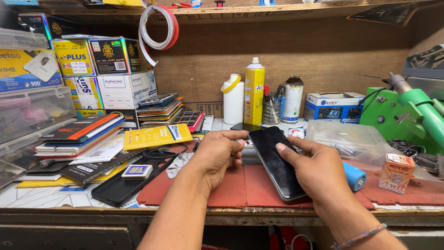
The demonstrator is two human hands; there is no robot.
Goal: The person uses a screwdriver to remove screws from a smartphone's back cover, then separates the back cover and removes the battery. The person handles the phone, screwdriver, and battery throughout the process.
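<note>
both hands [217, 155] [319, 173] on a dark smartphone [276, 162] above the red mat [240, 187]

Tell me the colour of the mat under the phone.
Brick red: the mat lies on the bench beneath the black phone, seen best in the head view.

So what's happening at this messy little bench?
A person is holding a black smartphone over a red mat on a cluttered workbench. The right hand supports the phone, with the thumb on its dark screen, while the left hand pinches its upper left edge. Around them lie a black phone case, stacked boxes, bottles and a spray can.
</note>
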